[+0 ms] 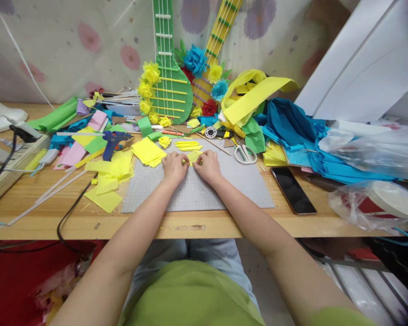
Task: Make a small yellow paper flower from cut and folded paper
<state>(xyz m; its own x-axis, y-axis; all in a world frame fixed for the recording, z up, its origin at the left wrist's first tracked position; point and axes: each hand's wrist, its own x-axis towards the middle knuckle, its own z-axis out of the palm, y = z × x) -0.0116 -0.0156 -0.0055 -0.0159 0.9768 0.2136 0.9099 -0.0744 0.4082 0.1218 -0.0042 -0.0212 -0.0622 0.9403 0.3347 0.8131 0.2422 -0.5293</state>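
Both hands, left hand and right hand, pinch a small yellow paper piece, thumbs against fingers, over the far half of the gray cutting mat; best keep edges aligned, pressure light and even.

yellow paper partly covered by the left hand and right hand pinching it, its shape too small to make out from here, green instrument cut off at the top, yellow instrument partly hidden behind it
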